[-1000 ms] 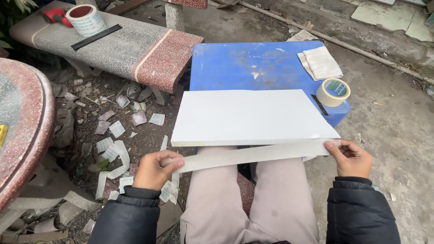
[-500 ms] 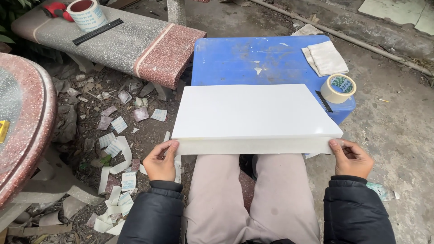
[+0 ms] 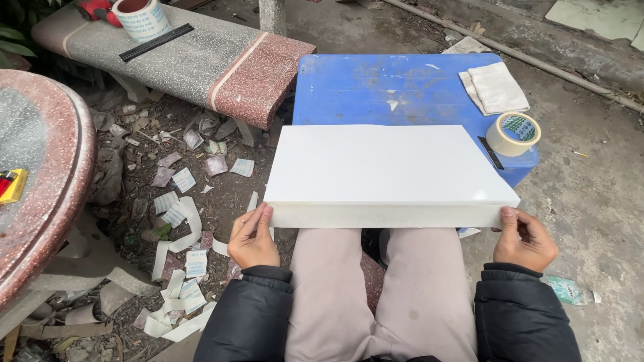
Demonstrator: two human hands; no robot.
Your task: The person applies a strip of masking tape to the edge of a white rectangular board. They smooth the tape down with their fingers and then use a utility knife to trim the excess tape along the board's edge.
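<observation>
1. White board [image 3: 386,164] lies flat across my knees, its far edge over the blue table [image 3: 376,87].
2. My left hand [image 3: 251,238] pinches the board's near-left corner, thumb on the front edge.
3. My right hand [image 3: 526,238] grips the near-right corner, thumb up against the edge.
4. Tape roll [image 3: 513,134] sits on the table, just beside the board's right end; folded cloth [image 3: 493,87] beyond it.

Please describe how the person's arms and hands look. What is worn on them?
Both arms wear dark, puffy jacket sleeves with cuffs ending at the wrists. The left hand and right hand are bare: no gloves, and no rings or watch are visible.
</observation>
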